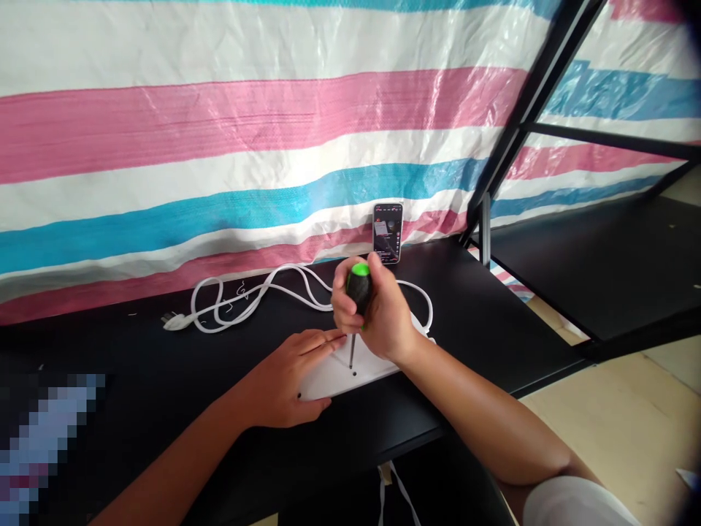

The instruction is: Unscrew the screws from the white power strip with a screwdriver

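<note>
A white power strip [323,378] lies on the black table with its flat underside, dotted with dark screw holes, facing up. My left hand [285,372] steadies its left end, thumb along the near edge and fingers across the top. In my right hand [383,314] is a black and green screwdriver [359,292], gripped by its handle. The shaft points down, its tip at the strip's surface close to a screw hole; whether it sits in a hole I cannot tell. My right hand hides the strip's far right part.
The strip's white cable [274,281] loops behind it to a plug [175,321] on the left. A phone [387,234] leans upright against the striped sheet [274,109]. Black metal framing [526,128] and a lower black shelf [596,263] stand at the right.
</note>
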Motion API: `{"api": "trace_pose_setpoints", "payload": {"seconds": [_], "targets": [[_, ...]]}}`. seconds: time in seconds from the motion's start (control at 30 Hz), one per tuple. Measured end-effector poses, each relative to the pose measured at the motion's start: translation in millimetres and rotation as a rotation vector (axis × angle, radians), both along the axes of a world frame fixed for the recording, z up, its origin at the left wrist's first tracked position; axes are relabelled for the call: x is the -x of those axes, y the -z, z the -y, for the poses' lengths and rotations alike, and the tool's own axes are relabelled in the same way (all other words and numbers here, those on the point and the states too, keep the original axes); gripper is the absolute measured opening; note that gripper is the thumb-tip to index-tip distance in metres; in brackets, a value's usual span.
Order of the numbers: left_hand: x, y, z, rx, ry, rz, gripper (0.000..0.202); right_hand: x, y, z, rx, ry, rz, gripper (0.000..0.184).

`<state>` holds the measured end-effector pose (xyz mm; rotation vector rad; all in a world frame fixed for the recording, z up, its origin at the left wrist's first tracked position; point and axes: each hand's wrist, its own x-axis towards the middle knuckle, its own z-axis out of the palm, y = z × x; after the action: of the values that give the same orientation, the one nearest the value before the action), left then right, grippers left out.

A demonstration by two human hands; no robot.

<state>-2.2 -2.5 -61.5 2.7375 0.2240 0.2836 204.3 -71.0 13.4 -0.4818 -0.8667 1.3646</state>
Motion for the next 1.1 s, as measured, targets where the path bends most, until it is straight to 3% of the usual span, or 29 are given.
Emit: {"api": "trace_pose_setpoints", "payload": {"seconds": [0.27, 0.63, 0.83, 1.0, 1.1], "targets": [[0, -3.7, -1, -0.013, -0.011, -0.011, 0.076, 4, 6.0, 5, -0.164, -0.195, 0.111, 0.045], [3, -8.5, -4, 0.007, -0.074, -0.045, 0.066, 3, 10.3, 5, -0.209, -0.224, 0.122, 0.044], [4, -7.7, -5, 0.015, -0.085, -0.039, 0.063, 0, 9.0, 6, -0.270, -0.315, 0.193, 0.037], [3, -9.1, -4, -0.002, -0.064, -0.038, 0.062, -3, 6.7, 6, -0.249, -0.400, 0.089, 0.018], [2, -7.0, -5, 0.003, -0.054, -0.007, 0.053, -5, 7.6, 6, -0.262, -0.448, 0.107, 0.023]]}}
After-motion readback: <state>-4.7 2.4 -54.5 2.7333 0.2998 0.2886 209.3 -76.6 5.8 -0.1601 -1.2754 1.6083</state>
